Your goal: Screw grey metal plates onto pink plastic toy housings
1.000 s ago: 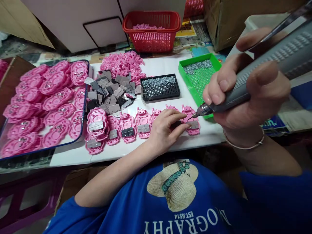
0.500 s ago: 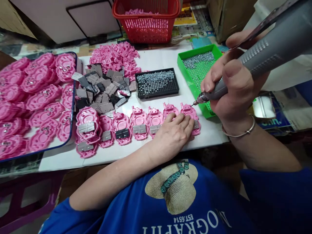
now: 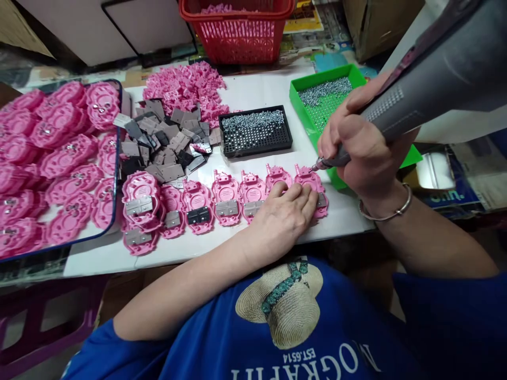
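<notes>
My right hand (image 3: 358, 134) grips a grey electric screwdriver (image 3: 431, 79), tilted down to the left. Its bit meets the upper edge of the last pink plastic housing (image 3: 309, 177) at the right end of a row. My left hand (image 3: 287, 216) lies palm down over that housing and the one beside it, fingers out flat and hiding parts of both. More pink housings (image 3: 226, 199) run leftward along the row, several with a grey or black plate (image 3: 198, 216) across the lower half. At the left end, housings (image 3: 141, 203) overlap in a small stack.
A black screw tray (image 3: 255, 140) and a green screw tray (image 3: 317, 124) stand behind the row. Loose plates (image 3: 170, 145) and small pink parts (image 3: 186, 87) lie heaped to the left. A blue-rimmed tray (image 3: 119, 174) of pink housings is far left; a red basket (image 3: 241, 42) stands at the back.
My right hand and the screwdriver have come slightly left, the bit now closer in on the last housing. My left hand stays on the housings. The view has shifted a little.
</notes>
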The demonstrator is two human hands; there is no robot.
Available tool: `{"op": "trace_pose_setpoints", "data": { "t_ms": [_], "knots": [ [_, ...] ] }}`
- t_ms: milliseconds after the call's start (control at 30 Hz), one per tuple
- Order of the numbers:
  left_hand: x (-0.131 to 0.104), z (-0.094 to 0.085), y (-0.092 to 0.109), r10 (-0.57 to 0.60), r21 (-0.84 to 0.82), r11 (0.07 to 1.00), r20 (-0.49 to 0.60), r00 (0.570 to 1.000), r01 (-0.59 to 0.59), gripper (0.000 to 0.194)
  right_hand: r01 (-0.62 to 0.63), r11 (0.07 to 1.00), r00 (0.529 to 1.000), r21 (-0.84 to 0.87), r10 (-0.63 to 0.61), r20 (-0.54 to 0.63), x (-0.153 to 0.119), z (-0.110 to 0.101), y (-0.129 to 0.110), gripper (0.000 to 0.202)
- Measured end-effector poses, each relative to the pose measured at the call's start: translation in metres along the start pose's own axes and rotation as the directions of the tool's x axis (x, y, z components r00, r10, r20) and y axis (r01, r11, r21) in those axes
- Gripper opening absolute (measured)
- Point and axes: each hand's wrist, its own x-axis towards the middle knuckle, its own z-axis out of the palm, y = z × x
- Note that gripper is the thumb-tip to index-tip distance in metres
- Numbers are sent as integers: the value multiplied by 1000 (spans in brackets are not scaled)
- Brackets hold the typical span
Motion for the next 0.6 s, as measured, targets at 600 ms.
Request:
{"op": "trace_pose_setpoints", "data": {
  "t_ms": [600],
  "knots": [
    [-38,1,-14,-17,62,997,-283,959,36,32,72,996,997,47,-72,-1,73,39,15,39]
  ]
}}
